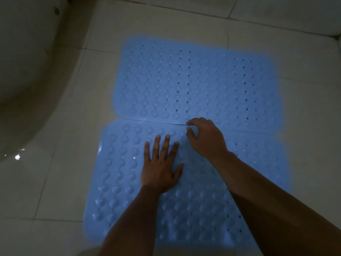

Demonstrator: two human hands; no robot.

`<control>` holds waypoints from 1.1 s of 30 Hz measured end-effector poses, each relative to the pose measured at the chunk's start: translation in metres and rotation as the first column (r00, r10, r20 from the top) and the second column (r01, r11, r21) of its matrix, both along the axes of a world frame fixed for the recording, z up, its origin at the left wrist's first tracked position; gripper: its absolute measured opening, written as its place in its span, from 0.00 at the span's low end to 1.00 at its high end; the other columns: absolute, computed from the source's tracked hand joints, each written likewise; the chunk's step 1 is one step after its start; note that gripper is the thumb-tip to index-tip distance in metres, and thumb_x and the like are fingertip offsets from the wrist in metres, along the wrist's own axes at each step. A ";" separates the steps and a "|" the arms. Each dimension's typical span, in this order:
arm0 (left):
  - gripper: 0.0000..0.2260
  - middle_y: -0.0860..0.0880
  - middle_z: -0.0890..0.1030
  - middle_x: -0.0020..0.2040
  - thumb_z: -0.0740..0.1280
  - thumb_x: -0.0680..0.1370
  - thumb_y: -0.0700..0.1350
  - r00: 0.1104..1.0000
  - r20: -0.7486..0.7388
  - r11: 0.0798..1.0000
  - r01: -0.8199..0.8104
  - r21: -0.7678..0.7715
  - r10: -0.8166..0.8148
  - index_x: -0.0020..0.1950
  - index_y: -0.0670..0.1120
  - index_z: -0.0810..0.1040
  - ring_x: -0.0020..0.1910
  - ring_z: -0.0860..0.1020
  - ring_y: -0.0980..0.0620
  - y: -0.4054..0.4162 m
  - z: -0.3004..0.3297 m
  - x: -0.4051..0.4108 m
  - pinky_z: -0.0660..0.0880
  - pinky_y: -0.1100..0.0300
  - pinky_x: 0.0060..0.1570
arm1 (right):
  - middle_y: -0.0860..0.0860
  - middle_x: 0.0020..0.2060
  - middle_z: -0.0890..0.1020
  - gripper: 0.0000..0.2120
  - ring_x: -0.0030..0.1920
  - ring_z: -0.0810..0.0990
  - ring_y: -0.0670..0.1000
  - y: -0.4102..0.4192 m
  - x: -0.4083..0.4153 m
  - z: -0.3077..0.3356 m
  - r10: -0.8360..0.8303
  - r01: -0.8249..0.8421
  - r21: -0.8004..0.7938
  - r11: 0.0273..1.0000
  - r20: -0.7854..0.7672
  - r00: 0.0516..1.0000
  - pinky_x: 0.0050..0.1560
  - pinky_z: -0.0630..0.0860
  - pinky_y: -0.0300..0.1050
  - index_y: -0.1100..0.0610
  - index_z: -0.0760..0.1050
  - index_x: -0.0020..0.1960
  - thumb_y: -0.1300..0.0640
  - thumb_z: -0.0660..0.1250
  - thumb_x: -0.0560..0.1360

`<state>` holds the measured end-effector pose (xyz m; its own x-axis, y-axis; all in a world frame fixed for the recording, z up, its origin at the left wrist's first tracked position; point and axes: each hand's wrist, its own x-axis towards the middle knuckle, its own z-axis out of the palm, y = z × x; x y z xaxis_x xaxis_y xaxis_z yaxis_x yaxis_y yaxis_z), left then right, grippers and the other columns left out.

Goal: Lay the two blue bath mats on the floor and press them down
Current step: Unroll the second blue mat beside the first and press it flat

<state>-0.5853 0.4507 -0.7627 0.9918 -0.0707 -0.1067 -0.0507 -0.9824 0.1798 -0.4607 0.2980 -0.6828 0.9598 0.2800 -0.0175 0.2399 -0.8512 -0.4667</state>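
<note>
Two blue bath mats with raised bumps and small holes lie flat on the pale tiled floor, edge to edge. The far mat (193,80) sits beyond the near mat (129,182); a thin seam runs between them. My left hand (162,163) rests flat, palm down with fingers spread, on the near mat's upper middle. My right hand (204,137) is curled at the seam, its fingertips pinching the near mat's far edge.
A curved white toilet base (27,80) fills the left side, close to the mats' left edges. Tiled floor (70,145) surrounds the mats. A raised white ledge (295,15) runs along the top right.
</note>
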 end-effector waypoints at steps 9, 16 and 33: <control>0.36 0.45 0.51 0.85 0.52 0.80 0.70 1.000 -0.012 0.998 0.004 -0.060 -0.005 0.84 0.53 0.58 0.84 0.44 0.39 0.000 0.002 0.000 0.46 0.31 0.78 | 0.49 0.59 0.81 0.15 0.63 0.75 0.53 -0.003 -0.017 -0.004 -0.057 0.059 0.036 0.998 -0.035 0.998 0.60 0.75 0.50 0.50 0.78 0.65 0.54 0.67 0.79; 0.32 0.43 0.65 0.81 0.49 0.79 0.65 0.994 -0.108 0.933 -0.071 -0.352 0.034 0.77 0.51 0.73 0.82 0.57 0.40 0.022 0.032 0.012 0.53 0.40 0.81 | 0.47 0.59 0.81 0.20 0.63 0.76 0.54 0.037 -0.028 0.018 -0.128 0.144 0.126 0.981 -0.129 0.983 0.62 0.75 0.51 0.48 0.74 0.69 0.57 0.65 0.77; 0.21 0.45 0.72 0.76 0.57 0.80 0.52 0.916 0.086 0.916 -0.379 -0.134 0.392 0.71 0.49 0.78 0.79 0.65 0.39 0.152 0.031 -0.044 0.71 0.40 0.68 | 0.59 0.83 0.49 0.38 0.83 0.43 0.59 0.151 -0.126 -0.074 0.213 -0.210 -0.313 0.926 -0.022 0.977 0.77 0.47 0.70 0.56 0.51 0.83 0.34 0.50 0.81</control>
<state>-0.6291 0.6029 -0.7321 0.9493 0.3143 -0.0105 0.3024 -0.9033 0.3045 -0.5867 0.4490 -0.7564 0.8796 0.4588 -0.1258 0.4342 -0.8822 -0.1819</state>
